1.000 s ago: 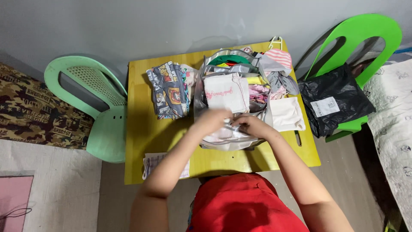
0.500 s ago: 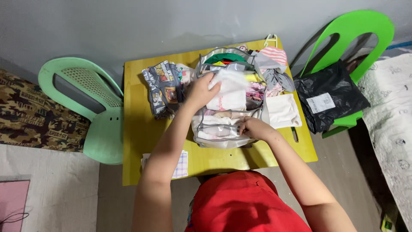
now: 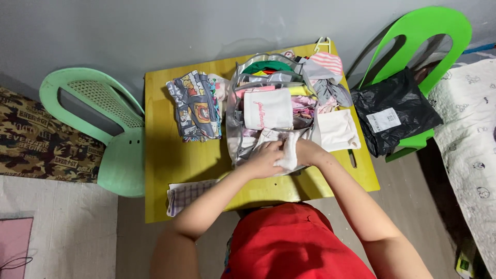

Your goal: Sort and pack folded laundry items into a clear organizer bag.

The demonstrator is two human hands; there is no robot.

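pinching a soft white folded cloth at the near end of the clear plastic organizer bag on my yellow table, my left hand and right hand both curl closed on it, wrists bent inward, knuckles up.

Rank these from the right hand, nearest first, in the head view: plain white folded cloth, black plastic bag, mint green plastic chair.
1. Plain white folded cloth, just beyond the right hand.
2. Black plastic bag, on the bright green chair to the right.
3. Mint green plastic chair, far left of the table.
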